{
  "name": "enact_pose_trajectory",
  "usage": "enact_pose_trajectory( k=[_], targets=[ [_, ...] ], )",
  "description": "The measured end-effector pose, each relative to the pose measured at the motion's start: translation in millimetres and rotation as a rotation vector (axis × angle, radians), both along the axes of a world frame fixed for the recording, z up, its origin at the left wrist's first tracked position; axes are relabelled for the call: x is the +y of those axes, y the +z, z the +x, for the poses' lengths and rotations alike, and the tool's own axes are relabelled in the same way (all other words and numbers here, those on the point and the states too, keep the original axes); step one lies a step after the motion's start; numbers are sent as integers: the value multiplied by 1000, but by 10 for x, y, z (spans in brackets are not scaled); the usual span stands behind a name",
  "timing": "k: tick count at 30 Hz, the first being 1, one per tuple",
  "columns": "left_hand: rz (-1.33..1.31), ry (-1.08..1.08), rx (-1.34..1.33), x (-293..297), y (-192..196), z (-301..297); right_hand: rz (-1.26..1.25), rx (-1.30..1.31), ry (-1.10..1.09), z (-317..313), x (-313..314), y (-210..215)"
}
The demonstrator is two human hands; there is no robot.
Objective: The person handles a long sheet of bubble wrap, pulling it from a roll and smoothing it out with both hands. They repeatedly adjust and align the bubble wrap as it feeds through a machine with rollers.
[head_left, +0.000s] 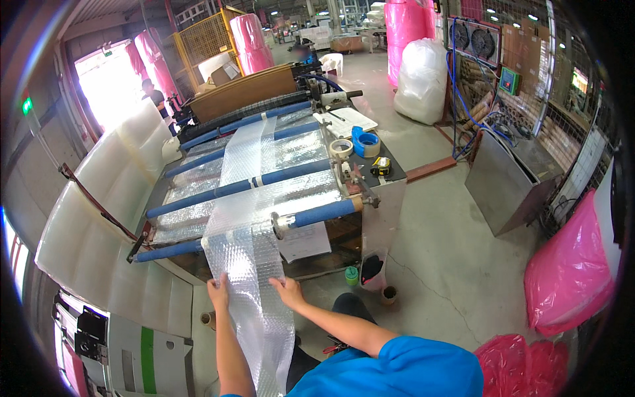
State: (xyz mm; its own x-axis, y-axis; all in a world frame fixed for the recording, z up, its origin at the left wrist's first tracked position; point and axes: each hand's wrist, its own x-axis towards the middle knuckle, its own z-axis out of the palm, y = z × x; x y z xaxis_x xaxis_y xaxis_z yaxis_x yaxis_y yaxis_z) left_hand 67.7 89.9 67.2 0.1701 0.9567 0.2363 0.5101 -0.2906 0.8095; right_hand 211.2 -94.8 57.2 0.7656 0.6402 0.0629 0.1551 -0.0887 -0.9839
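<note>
A long strip of clear bubble wrap (246, 255) runs down over the blue rollers of a machine and hangs toward my body. My left hand (218, 293) pinches its left edge just below the front roller (169, 251). On the opposite edge, my right hand (288, 292) has its fingers closed on the film, the thumb on top. Between both hands the strip lies fairly flat, and its lower end passes down between my forearms. A metal collar (278, 226) on the front right roller sits close to the strip's right edge.
On the machine's right side table lie tape rolls (341, 148), a blue tape roll (365, 142), a tape measure (381, 166) and papers (348, 123). A green-lidded cup (352, 275) stands below. Large wrapped rolls (112, 192) line the left; pink bags (569, 271) stand right. Another person (153, 96) is at far left.
</note>
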Motion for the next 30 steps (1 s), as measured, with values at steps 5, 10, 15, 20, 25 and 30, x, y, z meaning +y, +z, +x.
enact_pose_trajectory(
  k=[5,10,15,20,25,30],
  targets=[
    [-269,-74,109,-662,-514,-531,-148,34,114,-239,-272,-249],
    [-216,-54,44,-988,-154,-698,-173,-19,239,-178,-368,-324],
    [-63,28,38,-1188,329,-883,-99,124,362,-264,-517,-194],
    [-137,15,-268,-1230,678,-1011,-10,287,350,-469,-665,311],
    [-109,27,-349,-1235,529,-1019,52,342,341,-468,-686,339],
    [-157,26,-113,-1092,-180,-790,-85,166,303,-166,-540,-237]
  ],
)
